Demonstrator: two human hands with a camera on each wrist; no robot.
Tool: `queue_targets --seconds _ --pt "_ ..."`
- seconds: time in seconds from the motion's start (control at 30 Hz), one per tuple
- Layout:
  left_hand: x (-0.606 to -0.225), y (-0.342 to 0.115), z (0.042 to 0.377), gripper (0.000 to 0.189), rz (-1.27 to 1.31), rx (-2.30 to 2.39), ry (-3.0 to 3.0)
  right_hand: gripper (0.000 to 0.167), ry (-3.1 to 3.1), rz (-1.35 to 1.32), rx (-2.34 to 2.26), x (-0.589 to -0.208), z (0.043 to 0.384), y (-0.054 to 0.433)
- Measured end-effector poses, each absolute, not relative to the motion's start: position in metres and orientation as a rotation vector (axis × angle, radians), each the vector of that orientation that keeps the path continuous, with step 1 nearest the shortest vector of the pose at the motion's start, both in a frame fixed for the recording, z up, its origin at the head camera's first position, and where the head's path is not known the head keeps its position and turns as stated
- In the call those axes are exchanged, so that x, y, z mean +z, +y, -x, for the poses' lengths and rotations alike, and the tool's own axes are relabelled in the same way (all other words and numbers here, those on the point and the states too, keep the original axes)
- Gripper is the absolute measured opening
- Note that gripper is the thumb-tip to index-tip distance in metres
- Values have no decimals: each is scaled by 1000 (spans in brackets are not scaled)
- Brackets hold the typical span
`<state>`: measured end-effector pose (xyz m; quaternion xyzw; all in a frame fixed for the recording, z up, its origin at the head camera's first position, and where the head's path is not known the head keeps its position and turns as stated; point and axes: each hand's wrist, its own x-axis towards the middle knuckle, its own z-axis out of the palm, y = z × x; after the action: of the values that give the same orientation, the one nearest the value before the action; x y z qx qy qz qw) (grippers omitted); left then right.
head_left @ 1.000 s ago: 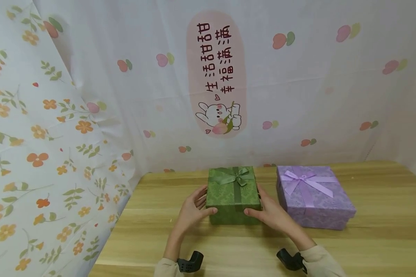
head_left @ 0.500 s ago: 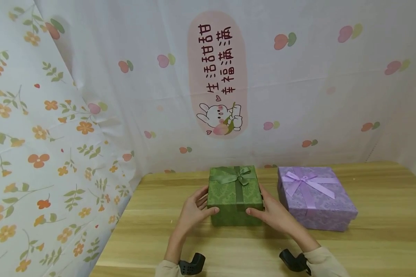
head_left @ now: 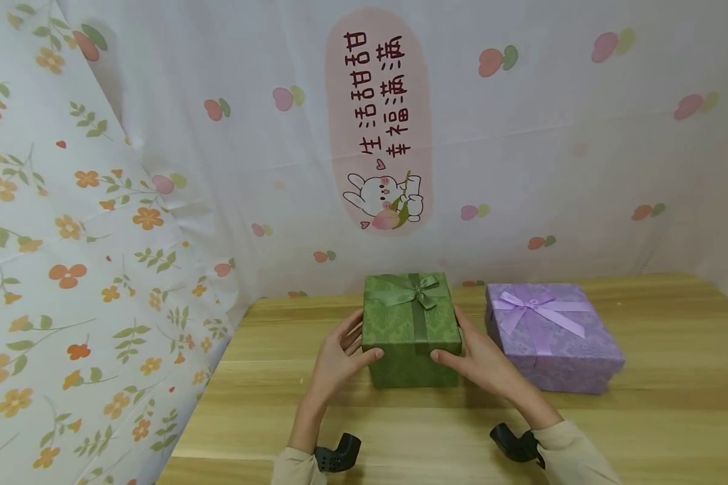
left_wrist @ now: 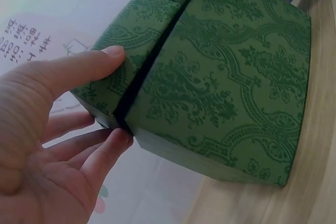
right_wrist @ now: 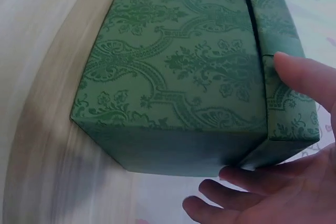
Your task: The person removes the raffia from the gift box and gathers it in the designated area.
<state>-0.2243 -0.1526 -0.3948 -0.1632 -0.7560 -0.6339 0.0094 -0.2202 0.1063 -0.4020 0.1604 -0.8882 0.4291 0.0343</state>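
Observation:
A green patterned gift box [head_left: 414, 374] stands on the table, its lid [head_left: 394, 323] tied with a green ribbon bow [head_left: 425, 292]. My left hand [head_left: 334, 360] grips the lid's left side, thumb on the front face and fingers along the side. At the opposite side my right hand [head_left: 485, 360] holds the lid the same way. In the left wrist view, a dark gap runs between the lid [left_wrist: 139, 24] and the box body [left_wrist: 226, 77]. The right wrist view has the same narrow gap beside the lid [right_wrist: 283, 103]. The box's inside is hidden.
To the right stands a purple patterned gift box [head_left: 570, 370] with a lilac bow, its lid on. Both are on a wooden table [head_left: 267, 404]. Behind it hangs a printed white cloth [head_left: 522, 168], and a floral cloth [head_left: 97, 269] drapes at the left.
Both hands have raised the green lid slightly off the box body, which stays on the table. The head view has shifted a little; the purple box stays put.

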Motion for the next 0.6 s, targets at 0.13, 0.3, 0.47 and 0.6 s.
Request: queue_targets --seconds 0.13,0.3,0.47,0.6 --pt "-377 -149 215 71 521 -1981 -2354 96 -2757 -413 1453 -393 217 109" --pt "-366 -147 207 56 498 -1973 -2354 78 -2668 -400 1637 -382 213 114" --pt "-364 -147 207 49 457 -1965 -2352 72 -2604 -482 1694 -375 214 116" --pt "-361 -148 206 50 428 -1976 -2347 71 -2593 -518 1742 -371 212 120"
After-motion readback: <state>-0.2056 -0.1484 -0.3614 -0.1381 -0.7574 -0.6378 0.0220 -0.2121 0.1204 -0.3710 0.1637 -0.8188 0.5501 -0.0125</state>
